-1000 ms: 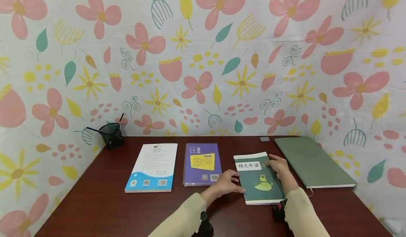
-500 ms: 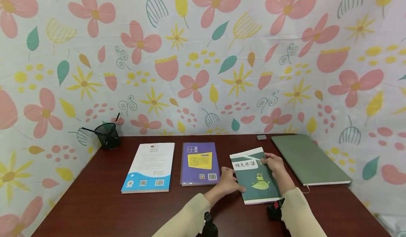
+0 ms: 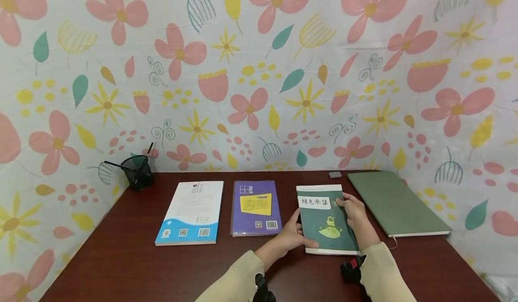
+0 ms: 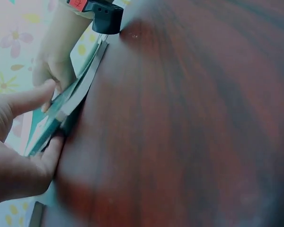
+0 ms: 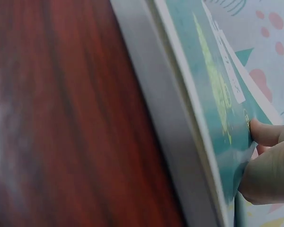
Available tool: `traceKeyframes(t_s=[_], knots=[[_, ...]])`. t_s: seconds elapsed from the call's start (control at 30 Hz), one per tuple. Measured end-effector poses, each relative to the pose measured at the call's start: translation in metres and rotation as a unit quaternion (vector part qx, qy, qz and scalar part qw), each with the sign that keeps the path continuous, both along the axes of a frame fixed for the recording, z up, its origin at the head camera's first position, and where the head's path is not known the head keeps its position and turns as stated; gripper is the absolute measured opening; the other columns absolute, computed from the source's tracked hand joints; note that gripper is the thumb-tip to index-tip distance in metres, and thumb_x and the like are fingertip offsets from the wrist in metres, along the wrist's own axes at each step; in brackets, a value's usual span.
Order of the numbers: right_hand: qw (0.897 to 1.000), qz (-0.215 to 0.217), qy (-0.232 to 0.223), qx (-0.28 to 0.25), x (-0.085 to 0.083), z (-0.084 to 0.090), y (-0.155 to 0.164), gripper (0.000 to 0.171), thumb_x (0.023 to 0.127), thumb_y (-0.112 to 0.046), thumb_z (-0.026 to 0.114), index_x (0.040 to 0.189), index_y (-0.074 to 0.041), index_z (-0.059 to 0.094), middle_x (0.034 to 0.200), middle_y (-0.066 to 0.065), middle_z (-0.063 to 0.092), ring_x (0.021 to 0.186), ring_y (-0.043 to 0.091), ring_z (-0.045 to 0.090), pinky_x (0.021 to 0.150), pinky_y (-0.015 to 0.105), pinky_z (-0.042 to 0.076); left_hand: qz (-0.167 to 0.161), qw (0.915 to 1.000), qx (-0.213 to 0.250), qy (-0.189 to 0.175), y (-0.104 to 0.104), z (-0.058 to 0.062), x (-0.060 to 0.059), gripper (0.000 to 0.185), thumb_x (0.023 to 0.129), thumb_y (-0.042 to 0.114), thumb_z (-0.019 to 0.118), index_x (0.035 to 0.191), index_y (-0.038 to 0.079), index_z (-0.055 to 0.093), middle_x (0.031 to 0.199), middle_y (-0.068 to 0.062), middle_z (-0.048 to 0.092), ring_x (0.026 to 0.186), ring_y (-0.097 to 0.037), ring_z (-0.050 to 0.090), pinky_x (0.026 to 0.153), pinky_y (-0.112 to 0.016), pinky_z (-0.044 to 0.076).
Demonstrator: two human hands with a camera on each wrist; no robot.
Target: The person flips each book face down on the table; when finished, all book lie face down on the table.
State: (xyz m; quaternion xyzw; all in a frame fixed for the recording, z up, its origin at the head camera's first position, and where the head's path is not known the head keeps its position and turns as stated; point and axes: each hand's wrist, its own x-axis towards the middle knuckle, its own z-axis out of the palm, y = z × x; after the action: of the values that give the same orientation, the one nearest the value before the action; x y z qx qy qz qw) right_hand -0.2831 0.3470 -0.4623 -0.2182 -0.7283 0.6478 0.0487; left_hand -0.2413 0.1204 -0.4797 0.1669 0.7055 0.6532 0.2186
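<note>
A dark green book (image 3: 319,216) with a white title label and a yellow-green drawing lies between my hands in the head view. My left hand (image 3: 286,238) holds its left edge near the lower corner, thumb on the cover. In the left wrist view, fingers of the left hand (image 4: 19,165) reach under the book (image 4: 68,101). On the opposite side my right hand (image 3: 354,212) grips the upper right edge, thumb on top. The right wrist view shows this thumb of the right hand (image 5: 270,165) pressing the cover; the fingers beneath are mostly hidden.
Left of the green book lie a purple book (image 3: 259,225) and a white-and-blue book (image 3: 194,212). A large green notebook (image 3: 398,203) lies close on the right. At the back are a small grey object (image 3: 335,175) and a black mesh pen cup (image 3: 137,176). A patterned cloth borders the table (image 3: 133,266).
The green book has turned a little straighter and its near edge has shifted slightly away from me. My left hand has come round its edge, with the thumb now further over the cover.
</note>
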Motion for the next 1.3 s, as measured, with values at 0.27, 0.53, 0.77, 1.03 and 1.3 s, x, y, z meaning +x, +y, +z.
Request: traceKeyframes(t_s=[0.27, 0.53, 0.77, 1.03, 1.3], knots=[[0.999, -0.023, 0.013, -0.047, -0.004, 0.006, -0.004, 0.048, 0.097, -0.015, 0.059, 0.140, 0.000, 0.045, 0.075, -0.017, 0.055, 0.067, -0.001, 0.056, 0.062, 0.018, 0.048, 0.010, 0.9898, 0.100, -0.101, 0.002, 0.000, -0.001, 0.113, 0.078, -0.020, 0.066, 0.158, 0.030, 0.005, 0.120, -0.019, 0.065, 0.086, -0.028, 0.072, 0.074, -0.046, 0.060], [0.998, 0.000, 0.022, -0.050, -0.007, 0.013, -0.007, 0.052, 0.098, -0.018, 0.057, 0.144, -0.001, 0.040, 0.091, -0.008, 0.057, 0.070, -0.001, 0.058, 0.064, 0.019, 0.051, 0.018, 0.9877, 0.125, -0.091, -0.002, 0.006, 0.000, 0.111, 0.079, -0.023, 0.061, 0.157, 0.037, 0.009, 0.122, -0.019, 0.063, 0.076, -0.024, 0.071, 0.068, -0.048, 0.060], [0.999, -0.013, 0.014, 0.031, -0.006, 0.015, -0.009, 0.054, 0.098, -0.025, 0.056, 0.145, -0.004, 0.041, 0.123, 0.014, 0.056, 0.079, 0.007, 0.057, 0.069, 0.024, 0.049, 0.017, 0.9903, 0.126, -0.056, -0.003, 0.013, 0.001, 0.110, 0.078, -0.022, 0.062, 0.157, 0.038, 0.012, 0.124, -0.018, 0.064, 0.080, -0.026, 0.072, 0.063, -0.043, 0.060], [0.996, -0.024, 0.056, 0.058, -0.006, 0.024, -0.016, 0.057, 0.099, -0.026, 0.053, 0.148, -0.002, 0.037, 0.144, 0.026, 0.046, 0.123, 0.034, 0.048, 0.102, 0.046, 0.040, 0.031, 0.9920, 0.122, 0.002, -0.003, 0.024, -0.001, 0.110, 0.076, -0.023, 0.062, 0.153, 0.043, 0.021, 0.123, -0.020, 0.066, 0.077, -0.028, 0.072, 0.057, -0.040, 0.059], [0.992, -0.063, 0.091, 0.060, -0.008, 0.027, -0.025, 0.049, 0.097, -0.023, 0.058, 0.141, -0.002, 0.048, 0.131, 0.022, 0.057, 0.067, -0.009, 0.053, 0.062, 0.013, 0.045, 0.023, 0.9924, 0.116, 0.036, -0.005, 0.030, 0.006, 0.107, 0.078, -0.020, 0.062, 0.154, 0.042, 0.020, 0.123, -0.023, 0.065, 0.089, -0.030, 0.072, 0.058, -0.039, 0.059]])
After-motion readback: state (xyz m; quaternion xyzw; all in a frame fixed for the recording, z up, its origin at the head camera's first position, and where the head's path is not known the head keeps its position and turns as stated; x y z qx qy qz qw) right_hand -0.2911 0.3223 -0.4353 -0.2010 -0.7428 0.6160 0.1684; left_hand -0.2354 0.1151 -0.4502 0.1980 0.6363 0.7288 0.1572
